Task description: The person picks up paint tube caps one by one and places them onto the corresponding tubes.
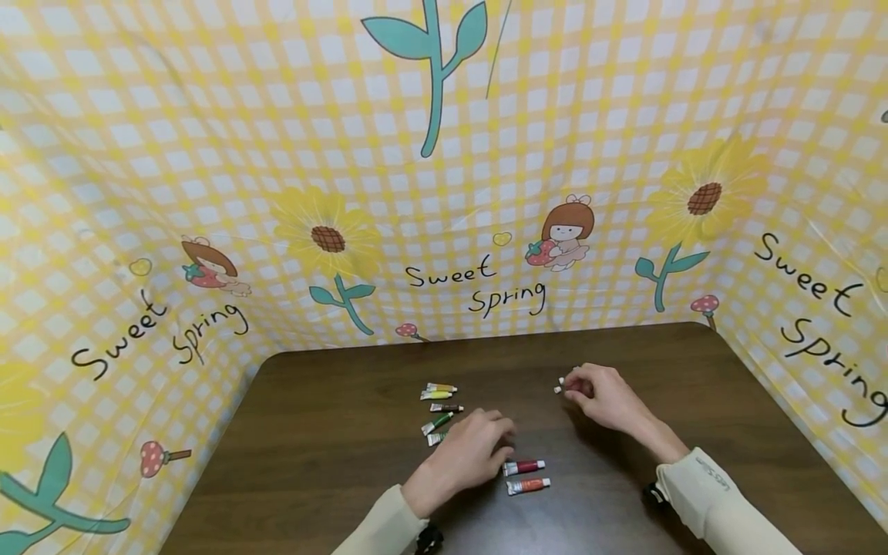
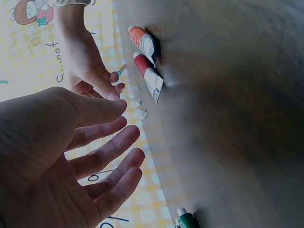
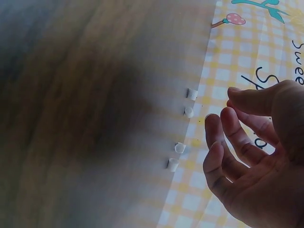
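My left hand (image 1: 472, 447) hovers over the table beside the paint tubes, fingers loosely bent, holding nothing in the left wrist view. Just right of it lie a dark red paint tube (image 1: 524, 467) and an orange-red paint tube (image 1: 529, 486). To its left, partly covered, is a green-labelled tube (image 1: 437, 439); a dark green tube (image 1: 438, 424) lies above that. My right hand (image 1: 603, 395) is farther back on the right, by several small white caps (image 1: 558, 390). The right wrist view shows its fingers loosely curled, nothing visible between them, and white caps (image 3: 179, 147) on the table apart from it.
Farther back on the left lie a dark brown tube (image 1: 446, 408), a yellow tube (image 1: 436, 395) and an orange-yellow tube (image 1: 442, 388). The brown wooden table (image 1: 312, 462) has a checked yellow cloth (image 1: 444, 200) hanging around its back and sides.
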{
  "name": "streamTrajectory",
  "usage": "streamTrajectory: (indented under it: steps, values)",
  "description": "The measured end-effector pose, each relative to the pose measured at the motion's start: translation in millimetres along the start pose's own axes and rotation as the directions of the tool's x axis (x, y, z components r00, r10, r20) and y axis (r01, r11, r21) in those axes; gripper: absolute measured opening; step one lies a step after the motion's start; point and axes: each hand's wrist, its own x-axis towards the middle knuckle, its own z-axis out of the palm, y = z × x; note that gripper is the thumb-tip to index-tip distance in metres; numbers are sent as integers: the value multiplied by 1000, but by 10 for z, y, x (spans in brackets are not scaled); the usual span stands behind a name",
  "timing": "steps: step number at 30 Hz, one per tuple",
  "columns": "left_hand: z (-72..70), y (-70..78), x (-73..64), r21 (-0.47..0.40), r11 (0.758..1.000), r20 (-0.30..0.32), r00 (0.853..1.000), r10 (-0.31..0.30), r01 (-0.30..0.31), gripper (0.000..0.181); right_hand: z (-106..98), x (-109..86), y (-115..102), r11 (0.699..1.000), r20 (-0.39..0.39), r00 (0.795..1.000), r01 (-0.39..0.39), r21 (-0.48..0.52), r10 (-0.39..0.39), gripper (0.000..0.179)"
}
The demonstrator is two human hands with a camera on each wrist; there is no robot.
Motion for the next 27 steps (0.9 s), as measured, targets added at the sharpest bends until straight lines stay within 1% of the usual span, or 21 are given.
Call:
streamTrajectory:
  steps: [3, 8, 13, 15, 19, 23, 27]
  values:
    - [-22, -29, -12, 5, 1000, -11, 1000, 6, -6, 22, 2, 17, 1, 1000, 6, 1000, -10, -1, 10, 6]
    - [-48, -94, -45, -10, 1000, -19, 1000, 13, -13, 21, 27, 37, -3, 1000, 18, 999, -29, 0, 29, 7]
    - [-65, -176, -84, -11, 1000, -49, 999, 18, -19, 20, 55, 66, -16, 999, 32, 999, -37, 16, 37, 6]
    - [-73, -210, -108, -9, 1000, -54, 999, 7, -7, 20, 72, 78, -20, 999, 41, 998, -37, 11, 37, 5]
    - [-100, -260, -155, -14, 1000, -44, 999, -26, 25, 22, 96, 93, -13, 999, 57, 997, -42, -22, 43, 6]
    - [-123, -297, -196, -20, 999, -41, 998, -49, 48, 23, 107, 102, -13, 998, 56, 998, -41, -49, 44, 7]
    - [-134, -337, -225, -23, 998, -46, 997, -64, 63, 24, 118, 115, -17, 998, 60, 998, -34, -53, 37, 7]
